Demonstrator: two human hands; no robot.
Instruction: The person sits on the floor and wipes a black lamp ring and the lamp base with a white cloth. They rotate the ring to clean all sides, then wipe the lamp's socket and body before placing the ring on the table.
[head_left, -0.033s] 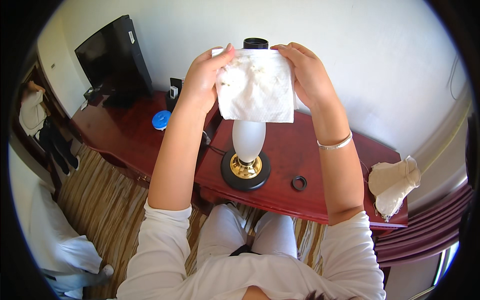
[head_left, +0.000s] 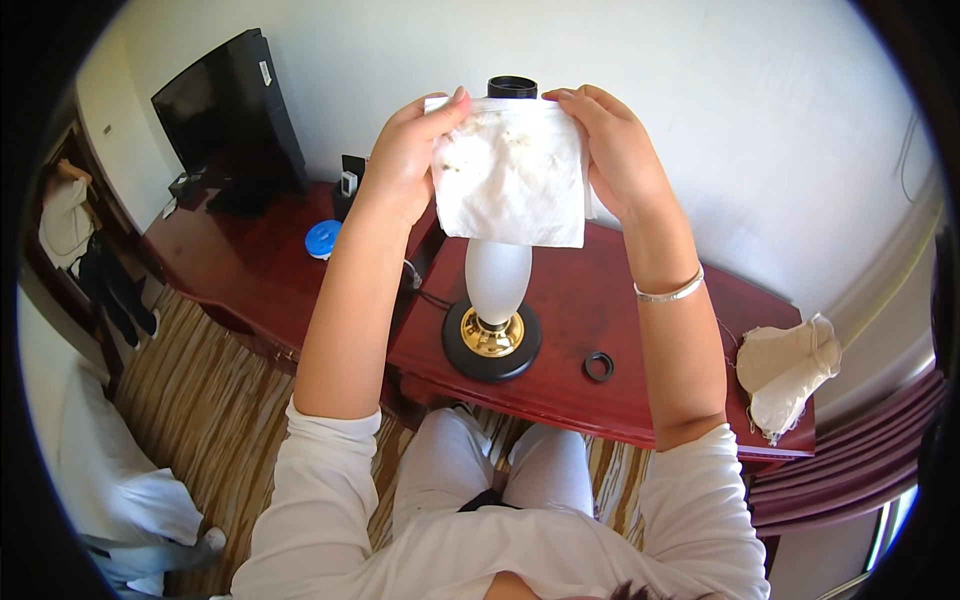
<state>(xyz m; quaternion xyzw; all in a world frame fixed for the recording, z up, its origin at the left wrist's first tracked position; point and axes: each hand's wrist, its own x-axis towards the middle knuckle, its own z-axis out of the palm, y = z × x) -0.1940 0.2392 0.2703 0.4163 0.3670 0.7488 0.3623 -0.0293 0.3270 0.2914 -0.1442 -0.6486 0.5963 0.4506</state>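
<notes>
Over red desk (head_left: pixel 640 330) (glossy), lamp (head_left: pixel 495 290), perhaps striped carpet (head_left: pixel 220 400)

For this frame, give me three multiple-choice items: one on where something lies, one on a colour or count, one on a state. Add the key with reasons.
1. Where does the small black ring lie?
A. On the red-brown table, right of the lamp base
B. On the striped carpet
C. On the lamp's top

2. How many hands hold the white cloth?
A. None
B. One
C. Two

3. What state is the cloth in?
A. Spotless
B. Stained, spread flat in front of the lamp
C. Balled up on the table

Key: 1 A, the ring rests on the tabletop beside the black and gold base. 2 C, the left hand and the right hand each pinch an upper corner. 3 B, brownish marks show on the cloth, which hangs open between the hands.
</notes>
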